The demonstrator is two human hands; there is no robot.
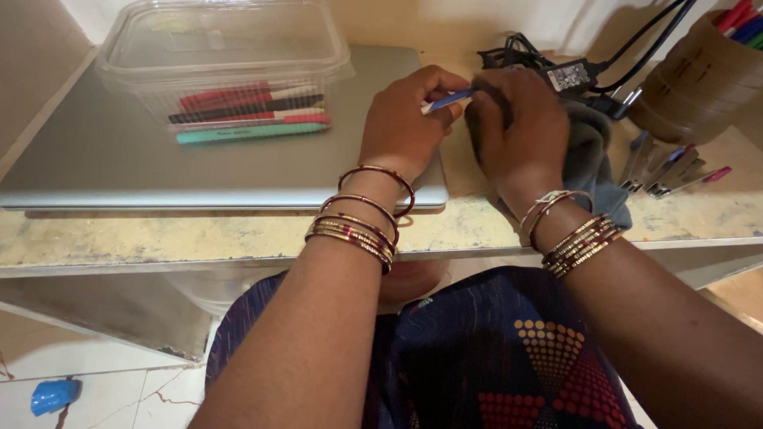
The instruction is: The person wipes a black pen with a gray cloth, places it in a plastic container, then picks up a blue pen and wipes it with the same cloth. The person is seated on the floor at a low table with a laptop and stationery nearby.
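My left hand point(407, 119) grips a blue and white pen point(447, 100) over the right edge of a closed silver laptop point(119, 159). My right hand point(515, 127) is closed around a grey cloth point(592, 163), wrapped over the pen's far end. The pen's tip is hidden inside the cloth. Both wrists wear several bangles.
A clear lidded plastic box point(226, 56) with several pens stands on the laptop. Black cables and a power adapter point(571, 75) lie behind my hands. A brown cylindrical holder point(699, 79) with pens is at the right, with more pens point(675, 171) lying below it. The counter edge point(199, 238) runs in front.
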